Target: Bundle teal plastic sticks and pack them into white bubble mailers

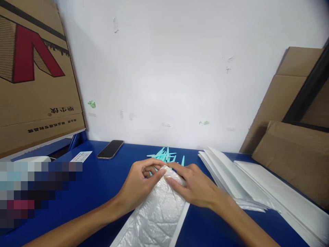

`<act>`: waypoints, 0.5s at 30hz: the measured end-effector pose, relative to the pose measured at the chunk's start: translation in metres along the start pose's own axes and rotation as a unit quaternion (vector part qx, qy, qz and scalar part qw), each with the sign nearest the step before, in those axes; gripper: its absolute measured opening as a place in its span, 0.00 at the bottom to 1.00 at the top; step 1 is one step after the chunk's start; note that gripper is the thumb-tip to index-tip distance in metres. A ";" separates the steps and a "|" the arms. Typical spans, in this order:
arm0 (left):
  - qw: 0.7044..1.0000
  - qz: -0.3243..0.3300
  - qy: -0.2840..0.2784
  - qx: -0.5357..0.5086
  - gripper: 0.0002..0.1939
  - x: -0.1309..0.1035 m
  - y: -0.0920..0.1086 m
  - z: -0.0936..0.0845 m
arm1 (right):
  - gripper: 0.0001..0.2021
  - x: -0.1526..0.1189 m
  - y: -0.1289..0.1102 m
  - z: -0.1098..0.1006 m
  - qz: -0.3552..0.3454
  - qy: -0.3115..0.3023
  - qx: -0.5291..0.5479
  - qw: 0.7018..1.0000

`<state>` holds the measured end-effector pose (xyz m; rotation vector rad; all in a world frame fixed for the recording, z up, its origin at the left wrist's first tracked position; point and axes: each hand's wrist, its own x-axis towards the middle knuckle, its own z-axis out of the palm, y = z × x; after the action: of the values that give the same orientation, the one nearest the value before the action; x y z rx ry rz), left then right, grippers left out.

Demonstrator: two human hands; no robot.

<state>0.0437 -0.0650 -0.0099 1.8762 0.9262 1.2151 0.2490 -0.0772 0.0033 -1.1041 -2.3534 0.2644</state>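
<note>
A crinkled whitish translucent plastic bag [159, 212] runs from the near edge of the view up to both hands. My left hand [144, 180] pinches its far end between thumb and fingers. On the right side of that same end, my right hand [192, 183] grips the plastic, its thumb on top and close to the left thumb. Just beyond the fingers lies a heap of thin turquoise pieces [167, 154], partly hidden by the hands. What the bag holds cannot be made out.
A black phone [111, 149] and a printed white card [81, 156] lie at the left on the blue table [97, 185]. White padded sleeves [226, 175] are stacked at the right. Cardboard boxes stand at the left [38, 103] and right [295, 154], before a white wall.
</note>
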 end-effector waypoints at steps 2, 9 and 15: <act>1.000 0.004 0.024 -0.018 0.13 0.001 -0.001 -0.002 | 0.15 0.002 0.003 -0.002 0.004 0.004 0.022 1.000; 0.998 -0.012 0.017 -0.066 0.15 0.008 0.001 -0.009 | 0.20 0.008 0.009 -0.007 -0.006 0.020 0.086 0.996; 0.995 -0.024 -0.071 -0.068 0.13 0.011 0.003 -0.009 | 0.21 0.005 0.011 -0.013 -0.010 0.010 0.044 0.999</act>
<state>0.0387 -0.0555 0.0001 1.7960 0.7875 1.0728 0.2603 -0.0669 0.0120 -1.0359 -2.3112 0.3452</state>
